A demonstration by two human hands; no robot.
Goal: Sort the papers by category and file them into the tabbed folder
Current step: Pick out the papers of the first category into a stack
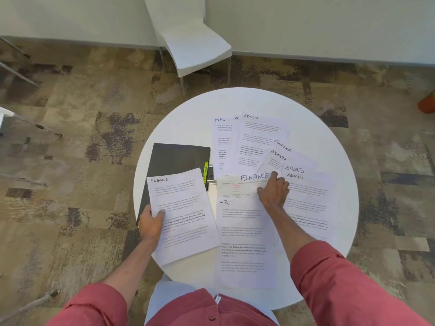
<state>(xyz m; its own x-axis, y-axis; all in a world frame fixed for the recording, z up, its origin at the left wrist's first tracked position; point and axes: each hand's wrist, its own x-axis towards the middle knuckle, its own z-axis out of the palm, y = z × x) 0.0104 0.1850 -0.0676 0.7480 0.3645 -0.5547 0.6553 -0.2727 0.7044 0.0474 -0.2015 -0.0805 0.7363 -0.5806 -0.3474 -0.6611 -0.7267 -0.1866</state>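
The left hand (pixel 150 223) grips the left edge of a printed sheet headed FINANCE (pixel 181 212), thumb on top and fingers curled beneath. This held FINANCE sheet is tilted, its top over the black folder (pixel 175 157) and its bottom corner past the table's (pixel 179 116) near-left edge.

The right hand (pixel 273 191) reaches to the middle of the table. Its fingers are bent, and thumb and fingertips pinch the right end of a second sheet marked FINANCE (pixel 240 185) in larger letters.

The folder lies closed by the left edge, with a yellow-green tab (pixel 206 168) reading HR sticking out of its right side.

Just below the right hand, an HR sheet (pixel 244 234) runs down to the near edge. To the right, overlapping sheets fan toward the right edge:
- 1 headed SPORTS (pixel 295 169)
- 1 headed ADMIN (pixel 308 198) lying over it

Behind the hand lie 4 more toward the far edge:
- a small ADMIN page (pixel 274 160)
- a FINANCE page (pixel 283 146)
- a large ADMIN page (pixel 259 135)
- an HR page (pixel 221 137)

Both forearms come out of red sleeves (pixel 334 278). A white chair (pixel 195 48) stands on the patterned carpet (pixel 94 118) beyond the table.
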